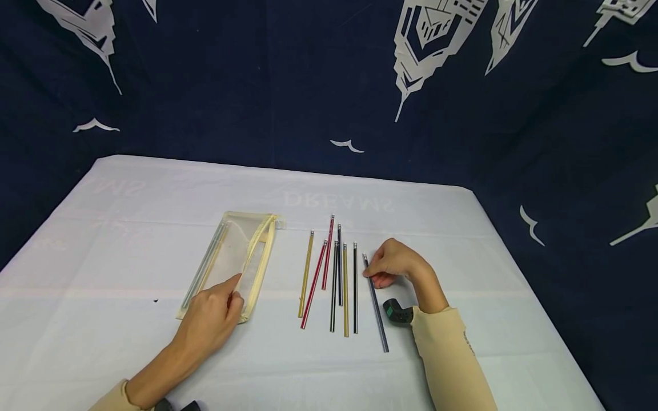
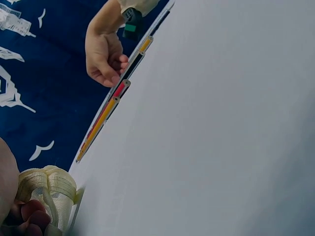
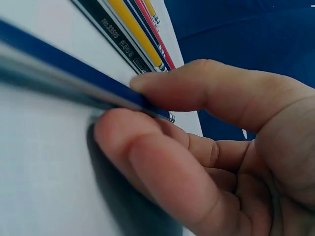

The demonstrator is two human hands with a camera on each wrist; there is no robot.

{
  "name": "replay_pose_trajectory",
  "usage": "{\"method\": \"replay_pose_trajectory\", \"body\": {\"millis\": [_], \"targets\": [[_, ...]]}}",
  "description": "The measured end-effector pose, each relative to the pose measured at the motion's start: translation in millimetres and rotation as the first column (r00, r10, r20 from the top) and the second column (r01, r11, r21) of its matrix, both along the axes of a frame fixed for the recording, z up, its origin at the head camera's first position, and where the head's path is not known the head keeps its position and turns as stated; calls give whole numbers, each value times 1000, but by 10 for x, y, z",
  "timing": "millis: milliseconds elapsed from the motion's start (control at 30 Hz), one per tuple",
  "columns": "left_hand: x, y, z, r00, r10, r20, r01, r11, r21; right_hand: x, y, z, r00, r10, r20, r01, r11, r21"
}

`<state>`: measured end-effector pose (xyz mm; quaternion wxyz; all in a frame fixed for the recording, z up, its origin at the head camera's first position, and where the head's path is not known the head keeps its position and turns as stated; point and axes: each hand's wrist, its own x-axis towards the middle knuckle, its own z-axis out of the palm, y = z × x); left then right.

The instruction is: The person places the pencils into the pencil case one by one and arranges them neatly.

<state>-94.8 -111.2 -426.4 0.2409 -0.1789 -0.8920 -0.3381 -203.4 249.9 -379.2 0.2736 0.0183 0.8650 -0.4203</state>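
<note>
My right hand (image 1: 398, 265) pinches a blue pencil (image 1: 379, 319) near its upper end, at the right of a loose row of pencils. In the right wrist view, thumb and fingertips close on the blue pencil (image 3: 74, 66) just above the white cloth. My left hand (image 1: 211, 314) lies on the lower part of a pale yellow mesh pencil case (image 1: 231, 240), its index finger stretched along the zipper. In the left wrist view, the mesh case (image 2: 56, 189) stands beside the left hand's curled fingers (image 2: 34, 216).
Between the hands lie several pencils: yellow (image 1: 306, 274), red (image 1: 315, 285), black (image 1: 355, 291) and others, roughly parallel. A small dark speck (image 1: 156, 301) is on the white tablecloth (image 1: 103, 342) to the left. Behind hangs a navy curtain (image 1: 257, 85) with white prints.
</note>
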Motion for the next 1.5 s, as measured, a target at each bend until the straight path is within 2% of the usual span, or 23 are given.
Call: {"method": "replay_pose_trajectory", "body": {"millis": [500, 767, 967, 1233, 1367, 1500], "targets": [[0, -1, 2, 1000, 5, -1, -5, 1000, -5, -53, 70, 30, 991, -116, -67, 115, 993, -20], [8, 0, -2, 1000, 2, -5, -2, 1000, -6, -64, 125, 47, 979, -177, -105, 164, 978, -126], [0, 2, -5, 1000, -1, -9, 1, 1000, -4, -82, 98, 46, 962, -238, -131, 197, 944, -266], [0, -3, -17, 1000, 0, -11, 0, 1000, -2, -97, -62, -23, 950, -292, -114, 207, 858, -469], [-5, -2, -14, 1000, -2, -10, 2, 1000, -6, -95, -147, -65, 947, -307, -97, 215, 827, -519], [-6, -2, -15, 1000, -1, -2, 0, 1000, -7, -94, -244, -88, 951, -298, -82, 210, 818, -535]]}}
